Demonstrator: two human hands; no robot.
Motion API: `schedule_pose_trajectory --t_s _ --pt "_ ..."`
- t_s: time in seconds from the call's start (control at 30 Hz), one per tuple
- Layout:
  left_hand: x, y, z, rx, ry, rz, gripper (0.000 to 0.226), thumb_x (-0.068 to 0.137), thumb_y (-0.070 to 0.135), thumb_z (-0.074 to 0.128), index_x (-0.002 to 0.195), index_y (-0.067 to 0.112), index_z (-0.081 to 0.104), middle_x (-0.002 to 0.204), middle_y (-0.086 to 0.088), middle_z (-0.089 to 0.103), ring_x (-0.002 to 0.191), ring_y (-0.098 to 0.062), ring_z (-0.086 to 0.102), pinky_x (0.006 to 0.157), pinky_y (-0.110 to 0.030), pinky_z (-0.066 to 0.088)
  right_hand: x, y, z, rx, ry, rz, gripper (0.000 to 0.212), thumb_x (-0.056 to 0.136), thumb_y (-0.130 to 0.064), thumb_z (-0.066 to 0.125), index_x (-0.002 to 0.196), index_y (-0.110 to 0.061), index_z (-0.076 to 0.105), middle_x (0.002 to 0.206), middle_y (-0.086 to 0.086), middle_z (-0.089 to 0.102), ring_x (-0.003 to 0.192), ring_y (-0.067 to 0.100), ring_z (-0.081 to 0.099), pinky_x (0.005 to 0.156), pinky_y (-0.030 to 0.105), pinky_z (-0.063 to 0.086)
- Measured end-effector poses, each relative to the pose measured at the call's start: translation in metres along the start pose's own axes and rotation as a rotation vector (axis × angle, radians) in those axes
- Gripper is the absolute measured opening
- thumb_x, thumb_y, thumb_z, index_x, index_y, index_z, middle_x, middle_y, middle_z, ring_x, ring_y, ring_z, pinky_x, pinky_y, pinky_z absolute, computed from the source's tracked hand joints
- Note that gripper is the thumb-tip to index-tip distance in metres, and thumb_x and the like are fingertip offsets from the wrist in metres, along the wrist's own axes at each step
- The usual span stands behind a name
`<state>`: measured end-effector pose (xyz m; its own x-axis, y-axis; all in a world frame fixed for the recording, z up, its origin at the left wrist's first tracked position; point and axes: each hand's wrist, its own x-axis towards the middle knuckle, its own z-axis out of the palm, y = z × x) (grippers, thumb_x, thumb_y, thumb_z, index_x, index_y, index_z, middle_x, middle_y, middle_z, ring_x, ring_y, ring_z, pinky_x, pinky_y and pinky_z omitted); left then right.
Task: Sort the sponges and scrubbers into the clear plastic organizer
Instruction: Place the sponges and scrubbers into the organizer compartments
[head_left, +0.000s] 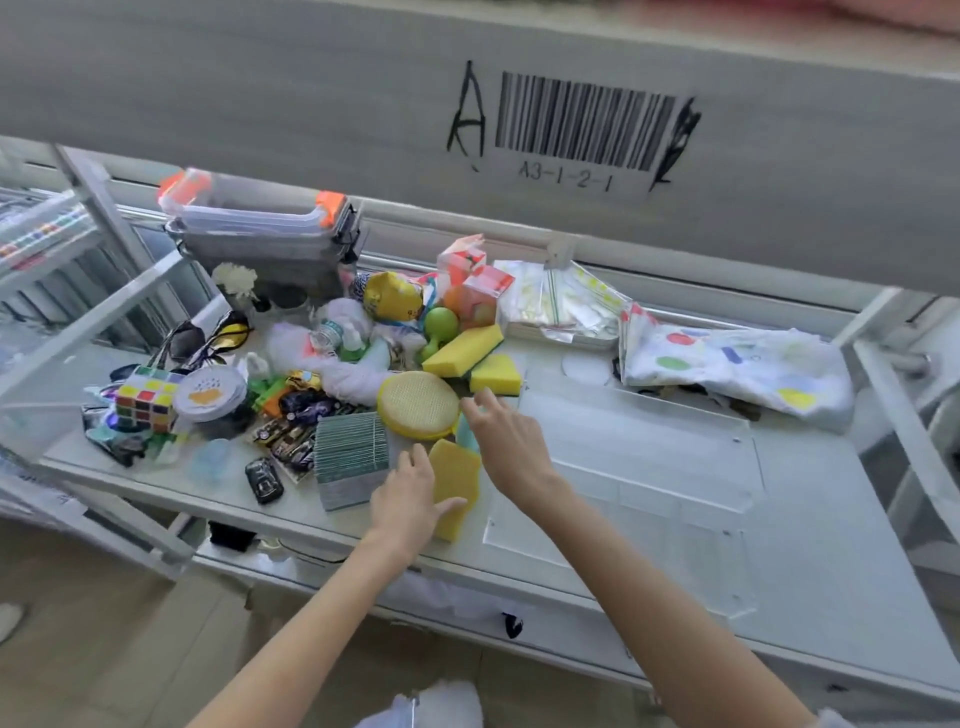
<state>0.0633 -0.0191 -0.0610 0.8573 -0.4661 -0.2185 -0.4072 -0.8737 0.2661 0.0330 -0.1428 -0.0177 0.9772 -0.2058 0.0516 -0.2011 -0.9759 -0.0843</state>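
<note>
Your left hand (408, 496) lies flat with spread fingers on a yellow sponge (457, 486) at the near edge of the white table (831, 597), thumb curled over the sponge's lower side, pressing rather than lifting it. Your right hand (511, 441) hovers at 1 o'clock from the left, fingers loosely extended and gripping nothing, fingertips just beside a round yellow mesh scrubber (418, 405). A pale teal piece (467, 434) shows beneath that hand; what it is cannot be told.

The clear plastic organizer (649, 467) sits at 3 o'clock from your hands, its compartments bare, its near corner reaching the table's front edge. Open tabletop runs at 4 o'clock toward the right end.

At 12 o'clock, two yellow-and-green sponges (467, 348) lean together, touching a green dumbbell (439, 327). A stack of grey-green scouring pads (350, 457) stands just left of your left hand. From 9 to 11 o'clock clutter crowds the surface: a puzzle cube (145, 397), a car key (265, 480), stacked lidded bins with orange latches (260, 228). A spotted cloth (727, 364) lies at 2 o'clock.
</note>
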Motion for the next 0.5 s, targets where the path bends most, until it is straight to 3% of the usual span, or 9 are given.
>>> schedule_pose_trajectory --t_s 0.13,0.23,0.37,0.5 --pt "0.003 -0.004 0.002 -0.023 0.0 -0.001 0.066 0.08 0.054 0.062 0.119 0.006 0.039 0.122 -0.011 0.054 0.113 -0.029 0.057 0.081 -0.04 0.051 0.018 -0.001 0.008 -0.161 -0.027 -0.131 0.047 0.073 0.008 0.066 0.115 -0.008 0.049 0.117 0.012 0.055 0.111 0.031 0.047 0.087 0.037 0.042" --pt "0.005 -0.008 0.001 -0.074 -0.03 -0.018 0.065 0.077 0.052 0.067 0.114 0.006 0.04 0.117 -0.012 0.056 0.11 -0.031 0.058 0.079 -0.042 0.05 0.028 0.004 0.018 -0.21 -0.092 -0.141 0.049 0.072 0.003 0.069 0.116 -0.008 0.052 0.118 0.012 0.055 0.116 0.032 0.043 0.095 0.039 0.037" --pt "0.007 -0.014 -0.004 -0.145 -0.057 -0.015 0.061 0.077 0.046 0.07 0.112 0.004 0.043 0.116 -0.014 0.055 0.109 -0.033 0.056 0.084 -0.044 0.05 0.029 0.006 0.019 -0.196 -0.057 -0.163 0.045 0.073 0.005 0.067 0.114 -0.008 0.053 0.117 0.013 0.054 0.116 0.035 0.043 0.093 0.04 0.038" --pt "0.007 -0.018 -0.011 -0.196 -0.082 0.011 0.049 0.08 0.04 0.068 0.106 0.006 0.045 0.113 -0.014 0.055 0.106 -0.033 0.054 0.088 -0.048 0.049 0.025 0.016 -0.007 -0.117 0.145 -0.151 0.041 0.067 0.005 0.072 0.103 -0.011 0.06 0.105 0.013 0.063 0.098 0.037 0.054 0.082 0.043 0.046"
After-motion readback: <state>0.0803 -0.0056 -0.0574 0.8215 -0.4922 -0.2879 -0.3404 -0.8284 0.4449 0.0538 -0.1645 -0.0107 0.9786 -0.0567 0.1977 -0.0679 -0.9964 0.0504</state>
